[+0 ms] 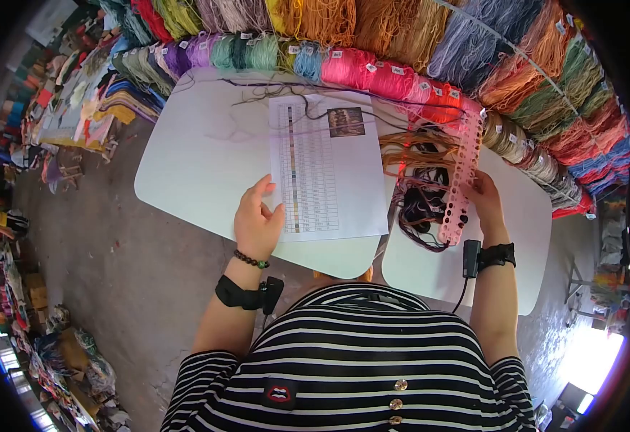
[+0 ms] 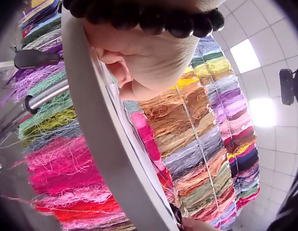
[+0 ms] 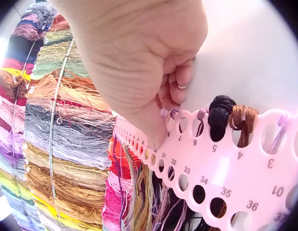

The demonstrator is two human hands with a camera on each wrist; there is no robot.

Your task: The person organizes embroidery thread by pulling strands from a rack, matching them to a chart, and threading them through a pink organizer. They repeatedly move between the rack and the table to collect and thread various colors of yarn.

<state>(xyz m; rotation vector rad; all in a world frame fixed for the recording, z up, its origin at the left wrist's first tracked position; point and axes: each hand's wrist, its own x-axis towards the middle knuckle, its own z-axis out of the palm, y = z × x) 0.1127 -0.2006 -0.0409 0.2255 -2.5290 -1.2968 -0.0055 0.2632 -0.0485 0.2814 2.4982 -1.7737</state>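
Observation:
A pink thread organizer card (image 1: 461, 180) with numbered holes lies along the right side of the white table. My right hand (image 1: 486, 201) holds its outer edge, the thumb (image 3: 156, 132) on its numbered face. Black thread (image 3: 221, 113) and brown thread (image 3: 242, 120) are looped through holes near the hand. Loose brown strands (image 1: 412, 150) and dark purple strands (image 1: 421, 205) trail left from the card. My left hand (image 1: 259, 219) rests at the left edge of a printed sheet (image 1: 358, 194), fingers loosely bent, holding nothing. The sheet bears a colour-coded table and a small photo (image 1: 346, 122).
Two white tabletops (image 1: 192, 158) stand side by side with a narrow gap between them. Bundled skeins of coloured thread (image 1: 344, 68) hang in rows along the far edge. Loose dark strands (image 1: 293, 90) cross the top of the sheet. Fabric piles (image 1: 124, 101) lie at the far left.

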